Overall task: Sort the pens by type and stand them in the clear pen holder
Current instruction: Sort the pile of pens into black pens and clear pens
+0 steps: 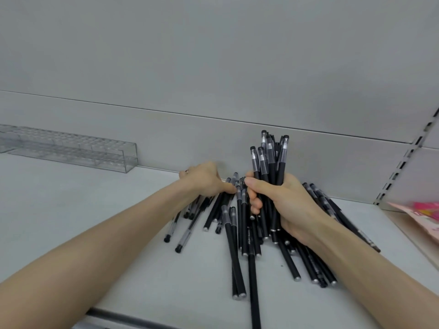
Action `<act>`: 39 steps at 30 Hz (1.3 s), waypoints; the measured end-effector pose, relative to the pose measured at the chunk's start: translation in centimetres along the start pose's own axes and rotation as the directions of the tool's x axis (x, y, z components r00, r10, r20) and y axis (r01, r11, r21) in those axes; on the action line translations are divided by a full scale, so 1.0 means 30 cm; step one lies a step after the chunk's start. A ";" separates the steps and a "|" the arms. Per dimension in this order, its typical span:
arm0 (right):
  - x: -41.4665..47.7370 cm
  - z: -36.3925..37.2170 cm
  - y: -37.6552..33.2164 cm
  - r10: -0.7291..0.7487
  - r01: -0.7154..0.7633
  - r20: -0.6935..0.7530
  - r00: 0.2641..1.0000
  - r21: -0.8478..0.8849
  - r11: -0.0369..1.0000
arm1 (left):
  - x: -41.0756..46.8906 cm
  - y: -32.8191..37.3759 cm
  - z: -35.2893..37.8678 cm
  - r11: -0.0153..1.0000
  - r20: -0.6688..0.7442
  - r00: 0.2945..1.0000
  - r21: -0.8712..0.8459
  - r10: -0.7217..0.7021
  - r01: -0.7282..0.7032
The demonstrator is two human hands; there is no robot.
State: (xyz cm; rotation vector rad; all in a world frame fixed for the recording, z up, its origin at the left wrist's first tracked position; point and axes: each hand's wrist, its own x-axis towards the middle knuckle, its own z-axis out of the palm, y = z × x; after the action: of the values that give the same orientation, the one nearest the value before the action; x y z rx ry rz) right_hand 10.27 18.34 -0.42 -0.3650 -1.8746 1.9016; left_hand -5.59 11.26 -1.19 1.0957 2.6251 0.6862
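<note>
One pen holder (71,150): left of loose pens (244,229).
Right hand (292,205): grips one pen bundle (270,162).
Left hand (206,180): on loose pens, grip unclear.

The pen pile (240,229) is lying on the shelf (95,222) before me; the pen holder (71,150) is sitting well left, by the back panel (213,67).

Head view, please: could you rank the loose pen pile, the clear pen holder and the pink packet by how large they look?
1. loose pen pile, nearest the camera.
2. clear pen holder, farther back, cut by the left edge.
3. pink packet, cut by the right edge, true size unsure.
</note>
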 end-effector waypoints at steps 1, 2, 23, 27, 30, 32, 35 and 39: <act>0.001 -0.002 0.001 0.005 -0.005 -0.004 1.000 0.003 1.000 | 0.001 0.004 0.003 1.000 -0.003 1.000 -0.005 -0.001 0.001; 0.001 -0.004 0.000 0.008 -0.008 -0.005 1.000 0.001 1.000 | 0.000 0.008 0.006 1.000 0.000 1.000 -0.009 0.002 -0.002; -0.025 0.016 -0.038 -0.163 0.169 0.125 0.979 -0.035 0.985 | -0.191 0.050 -0.156 0.576 -0.219 0.869 -0.673 0.443 -0.464; -0.027 0.020 -0.047 -0.137 0.147 0.158 0.978 -0.054 0.988 | -0.212 0.056 -0.158 0.613 -0.165 0.824 -0.594 0.542 -0.521; -0.030 0.027 -0.063 -0.132 0.144 0.213 0.968 -0.045 0.989 | -0.233 0.071 -0.174 0.571 -0.140 0.820 -0.652 0.556 -0.499; -0.030 0.043 -0.078 -0.132 0.134 0.263 0.956 0.011 0.991 | -0.249 0.079 -0.192 0.545 -0.134 0.808 -0.673 0.573 -0.499; -0.015 0.094 -0.075 -0.145 0.136 0.337 0.930 0.049 0.989 | -0.265 0.088 -0.224 0.530 -0.172 0.813 -0.680 0.556 -0.506; 0.014 0.175 -0.039 -0.160 0.194 0.376 0.913 -0.054 0.980 | -0.270 0.056 -0.244 0.521 -0.254 0.825 -0.672 0.505 -0.526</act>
State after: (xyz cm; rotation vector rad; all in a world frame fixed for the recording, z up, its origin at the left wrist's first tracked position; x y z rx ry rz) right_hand 7.52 13.91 1.04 0.1496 -2.1526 1.8624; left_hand -1.56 4.06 6.16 1.5542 1.6539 1.6818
